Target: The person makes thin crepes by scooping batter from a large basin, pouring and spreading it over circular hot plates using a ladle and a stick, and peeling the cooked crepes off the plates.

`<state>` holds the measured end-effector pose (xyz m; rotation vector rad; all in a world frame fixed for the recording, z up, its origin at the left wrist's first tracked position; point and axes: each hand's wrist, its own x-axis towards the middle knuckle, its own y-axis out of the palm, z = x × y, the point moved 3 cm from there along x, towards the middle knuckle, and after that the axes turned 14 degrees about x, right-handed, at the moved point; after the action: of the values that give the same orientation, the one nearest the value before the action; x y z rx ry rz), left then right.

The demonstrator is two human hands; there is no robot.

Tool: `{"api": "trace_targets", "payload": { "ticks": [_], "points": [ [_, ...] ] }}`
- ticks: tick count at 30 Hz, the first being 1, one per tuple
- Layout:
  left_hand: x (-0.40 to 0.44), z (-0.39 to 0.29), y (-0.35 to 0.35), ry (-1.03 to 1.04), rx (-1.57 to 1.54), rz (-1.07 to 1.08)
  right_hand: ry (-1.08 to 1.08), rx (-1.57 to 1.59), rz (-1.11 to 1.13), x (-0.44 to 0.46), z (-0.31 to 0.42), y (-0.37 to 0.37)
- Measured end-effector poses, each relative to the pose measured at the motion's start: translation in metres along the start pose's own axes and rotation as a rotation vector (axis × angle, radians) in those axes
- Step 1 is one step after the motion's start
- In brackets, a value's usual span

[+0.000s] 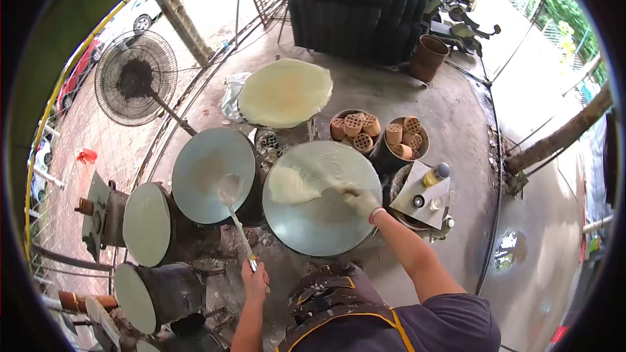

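My left hand [255, 276] is closed round the handle of a long ladle [240, 229]. Batter whitens the ladle's bowl, which is over the left round griddle [195, 182]. My right hand [358, 203], pale as if gloved, is low over the larger round griddle [306, 228]. Motion smears its fingers, and a dark rounded patch shows at their tips; I cannot tell whether it is a tool. A pale sheet of batter [290, 184] covers part of this griddle, left of and beyond the hand.
A round stand [283, 91] bears pale flat sheets behind the griddles. Tubs of perforated briquettes [362, 132] stand at right, beside a board with bottles [420, 199]. More round griddles [147, 225] line the left. A fan [135, 78] stands behind them. Stacked dark chairs [355, 16] are at the back.
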<state>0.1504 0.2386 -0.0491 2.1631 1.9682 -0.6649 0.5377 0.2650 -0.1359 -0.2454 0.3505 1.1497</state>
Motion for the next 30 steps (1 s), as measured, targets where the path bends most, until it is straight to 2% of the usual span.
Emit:
{"api": "trace_targets", "payload": {
  "ticks": [2,3,6,7,10,11,14,16,18,19,20,22,24,27,30],
  "points": [
    [-0.008,0.013,0.01,-0.05,-0.034,-0.04,0.299,-0.03,0.343,-0.028,0.031,0.028],
    [-0.017,0.017,0.011,-0.082,-0.025,-0.05,0.422,-0.031,0.429,-0.034,0.028,0.023],
    [-0.031,0.02,0.014,-0.122,0.023,-0.115,0.252,0.063,0.313,-0.02,-0.002,-0.016],
    [-0.039,0.019,0.014,-0.12,0.072,-0.146,0.379,0.389,0.387,0.02,-0.041,-0.025],
    [-0.05,0.027,0.02,-0.129,0.177,-0.187,0.157,-0.067,0.263,0.003,0.053,0.006],
    [-0.054,0.03,0.02,-0.139,0.209,-0.195,0.282,-0.067,0.479,-0.004,0.056,0.014],
    [-0.074,0.018,0.039,0.25,0.749,-0.335,0.42,-0.3,0.67,-0.019,0.004,-0.013],
    [-0.084,0.021,0.048,0.187,0.879,-0.252,0.466,-0.088,0.633,-0.046,0.021,-0.053],
    [-0.099,0.051,0.051,0.102,1.032,-0.157,0.335,-0.075,0.386,-0.013,-0.015,-0.088],
    [-0.109,0.06,0.052,0.078,1.07,-0.149,0.402,0.047,0.253,-0.022,0.019,-0.089],
    [-0.118,0.066,0.053,0.069,1.084,-0.143,0.376,0.203,0.018,-0.02,0.039,-0.075],
    [-0.135,0.071,0.055,0.058,1.116,-0.132,0.179,0.187,0.187,0.007,0.014,-0.044],
    [-0.146,0.073,0.057,0.097,1.127,-0.164,0.363,-0.047,0.571,-0.015,0.013,-0.013],
    [-0.158,0.072,0.062,0.1,1.148,-0.156,0.356,-0.228,0.767,-0.028,0.019,-0.022],
    [-0.158,0.071,0.067,0.129,1.148,-0.184,0.494,-0.085,0.16,0.009,-0.029,-0.042]
  ]
}}
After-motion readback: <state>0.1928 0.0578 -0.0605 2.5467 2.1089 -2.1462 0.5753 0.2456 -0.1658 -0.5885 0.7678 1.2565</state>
